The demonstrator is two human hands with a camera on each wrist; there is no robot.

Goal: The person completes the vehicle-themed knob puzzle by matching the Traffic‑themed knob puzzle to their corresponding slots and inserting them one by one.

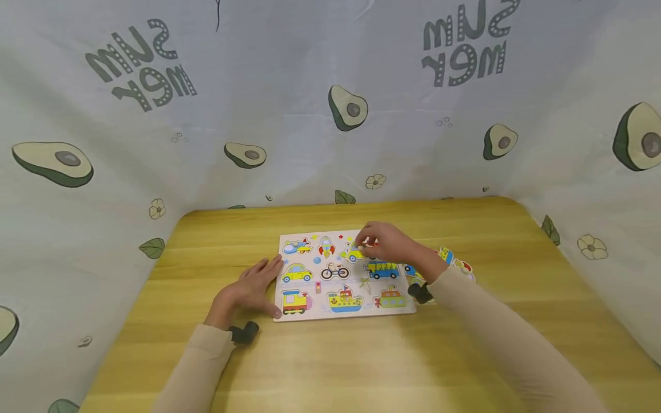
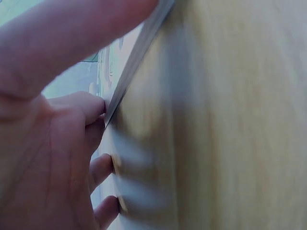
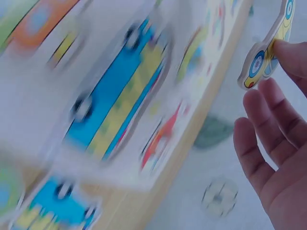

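Observation:
A puzzle board point(image 1: 318, 311) with pictures of vehicles lies on the table. My left hand point(image 1: 253, 291) rests at its left side, fingers spread along the edge and thumb at the near left corner. In the left wrist view, the thumb and fingertips meet the board's edge. Over the far right part of the board, my right hand point(image 1: 388, 243) pinches a yellow car puzzle piece point(image 3: 265, 58) with blue wheels between thumb and fingers. The right wrist view shows this piece raised on its side, the other fingers loosely bent below it.
Several loose puzzle pieces point(image 1: 463, 267) lie beside the board's right edge, partly behind the right forearm. A blue and yellow bus point(image 1: 383, 269) and a bicycle point(image 1: 335, 271) show on the board. A patterned cloth point(image 1: 299, 172) hangs around the wooden table point(image 1: 356, 367).

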